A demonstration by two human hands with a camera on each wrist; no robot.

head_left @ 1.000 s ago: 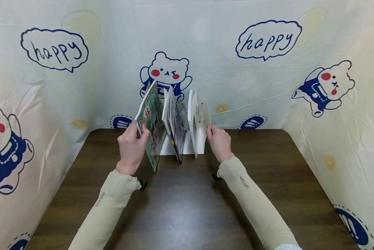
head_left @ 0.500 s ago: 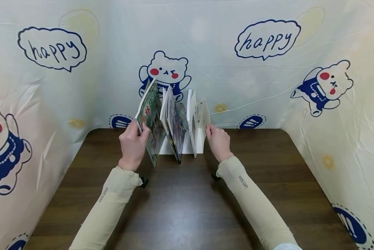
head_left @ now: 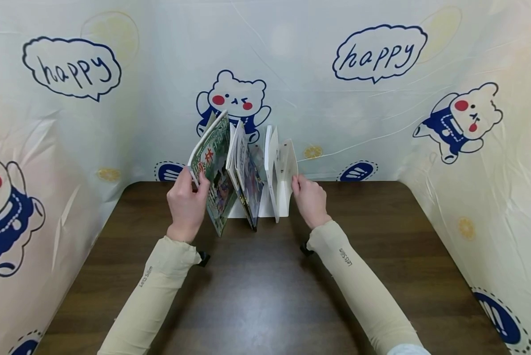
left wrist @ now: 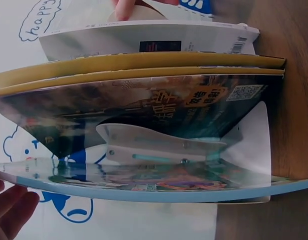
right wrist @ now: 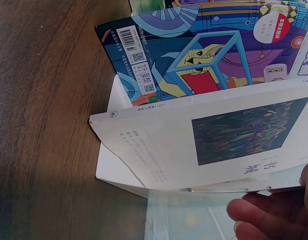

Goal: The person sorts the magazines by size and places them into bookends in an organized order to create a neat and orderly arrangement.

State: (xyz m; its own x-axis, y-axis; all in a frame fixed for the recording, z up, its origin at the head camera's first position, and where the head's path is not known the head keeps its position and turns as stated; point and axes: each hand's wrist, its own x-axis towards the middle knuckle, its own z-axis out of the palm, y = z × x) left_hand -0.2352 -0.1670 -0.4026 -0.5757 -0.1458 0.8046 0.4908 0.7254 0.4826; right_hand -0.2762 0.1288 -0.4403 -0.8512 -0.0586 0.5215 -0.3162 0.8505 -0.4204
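In the head view, my left hand (head_left: 187,204) pinches the near edge of a green picture-covered book (head_left: 214,172), thumb on its cover. This book leans at the left end of a white bookstand (head_left: 287,172). On the right, my right hand (head_left: 311,201) pinches the stand's end plate. Between them stand magazines with a colourful cover (right wrist: 209,60) and a thin white book (right wrist: 244,115), seen in the right wrist view. The left wrist view looks down on the green book's pale blue spine (left wrist: 143,194), with a white divider (left wrist: 154,147) beside it.
The stand sits at the back of a dark wooden table (head_left: 256,296). Close behind it hangs a pale curtain (head_left: 310,98) printed with bears and "happy" bubbles, which also encloses both sides.
The green book's lower near corner has shifted back toward the stand, and its cover has turned a little more toward the head view. My right hand stays on the end plate.
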